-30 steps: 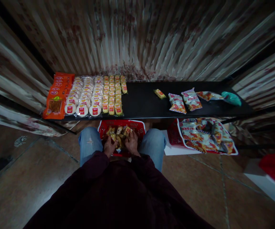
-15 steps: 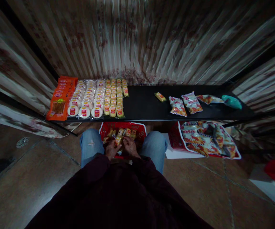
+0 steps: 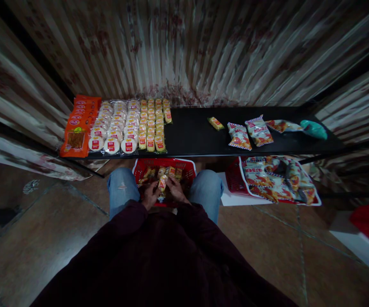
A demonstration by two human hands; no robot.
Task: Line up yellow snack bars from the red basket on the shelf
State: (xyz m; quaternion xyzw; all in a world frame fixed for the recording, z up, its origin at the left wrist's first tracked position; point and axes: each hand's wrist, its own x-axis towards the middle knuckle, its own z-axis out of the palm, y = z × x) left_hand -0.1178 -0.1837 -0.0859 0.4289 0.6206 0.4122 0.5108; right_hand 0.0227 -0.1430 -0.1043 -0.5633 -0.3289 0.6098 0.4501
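Between my two hands, over the red basket at my knees, is a small yellow wrapped snack cake with a red and white label. My left hand is closed on its left side. The fingers of my right hand are bent against its right edge. More wrapped cakes lie loose in the basket, partly hidden by my hands. On the black shelf ahead, similar yellow cakes stand in rows beside rows of round white packaged crackers.
Orange snack packets lie at the shelf's left end. A single yellow cake, white snack bags and a green packet lie farther right on the black shelf. A second red basket holds several snack bags.
The cake has moved slightly right and up between my hands, and its label now faces up. My right fingers have come in against it. The whole view has shifted a little.
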